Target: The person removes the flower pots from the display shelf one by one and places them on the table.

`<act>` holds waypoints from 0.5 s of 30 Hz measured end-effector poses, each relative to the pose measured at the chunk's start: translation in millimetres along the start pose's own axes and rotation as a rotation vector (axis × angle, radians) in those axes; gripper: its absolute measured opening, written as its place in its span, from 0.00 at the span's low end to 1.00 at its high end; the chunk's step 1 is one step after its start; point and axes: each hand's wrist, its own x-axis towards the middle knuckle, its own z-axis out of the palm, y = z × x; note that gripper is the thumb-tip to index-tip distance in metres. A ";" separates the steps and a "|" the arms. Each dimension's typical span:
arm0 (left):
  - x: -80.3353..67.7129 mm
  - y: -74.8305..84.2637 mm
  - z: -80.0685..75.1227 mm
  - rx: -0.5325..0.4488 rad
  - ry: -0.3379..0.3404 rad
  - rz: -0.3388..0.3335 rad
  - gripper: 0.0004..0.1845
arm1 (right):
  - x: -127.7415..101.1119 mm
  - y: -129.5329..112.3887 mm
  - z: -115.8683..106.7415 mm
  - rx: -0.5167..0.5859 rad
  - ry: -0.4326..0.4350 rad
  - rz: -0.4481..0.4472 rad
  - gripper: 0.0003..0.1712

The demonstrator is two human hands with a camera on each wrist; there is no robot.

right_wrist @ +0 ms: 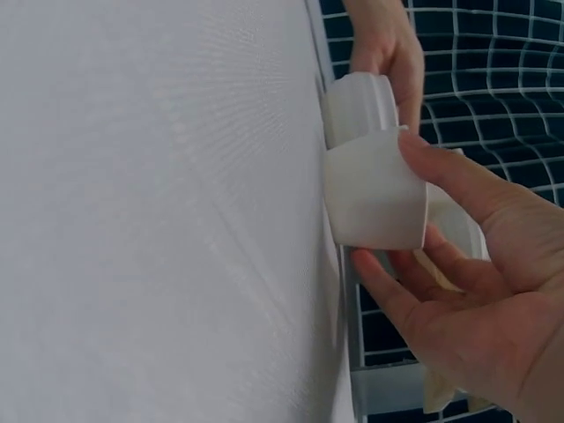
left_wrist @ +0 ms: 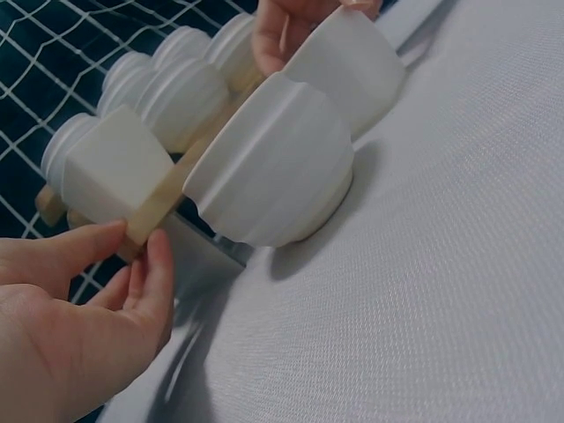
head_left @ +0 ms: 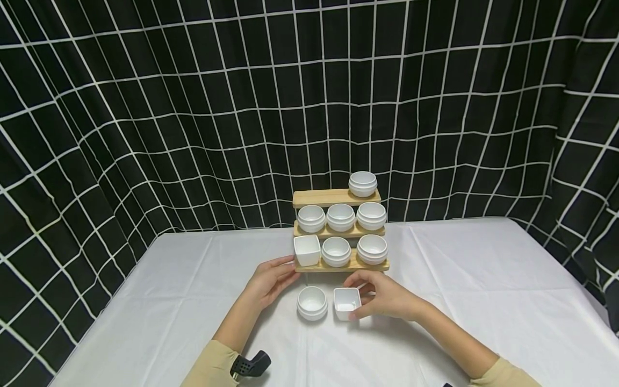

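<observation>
A person sits at a table w/ a white cloth (head_left: 483, 279), black-and-white grid curtain (head_left: 145, 107) behind. In the middle stands a 3-tier wooden rack (head_left: 338, 198) holding small white bowls.

Already on the rack: 1 round bowl (head_left: 362, 183) at the right of the top shelf; 3 round bowls (head_left: 340, 216) filling the middle shelf; bottom shelf has a square bowl on the left (head_left: 307, 249) plus 2 round ones. The top shelf's left and middle spots look bare.

Not yet on the rack: 2 bowls on the cloth just in front of it, a loose round bowl (head_left: 311, 302) and a loose square bowl (head_left: 347, 302), side by side.

Right hand (head_left: 387, 295) is curled around the loose square bowl, thumb and fingertips (right_wrist: 388, 282) pinching its sides; the bowl looks to be on or barely off the cloth, can't tell which. Left hand (head_left: 271, 279) has relaxed, nearly straight fingers (left_wrist: 154, 273) touching the left end of the bottom shelf, gripping nothing.

Judging by this, approx. 7 bowls are shelved and 2 remain, so the work looks mostly done.
</observation>
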 end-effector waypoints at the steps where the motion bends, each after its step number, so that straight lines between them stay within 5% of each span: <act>1: 0.1 -0.1 0.0 0.000 0.000 0.001 0.23 | -0.4 -0.7 -0.3 -0.002 0.002 0.004 0.32; 15: -0.4 0.4 -0.1 0.003 -0.007 0.000 0.23 | -4.0 -10.6 -7.0 -0.031 0.007 -0.002 0.32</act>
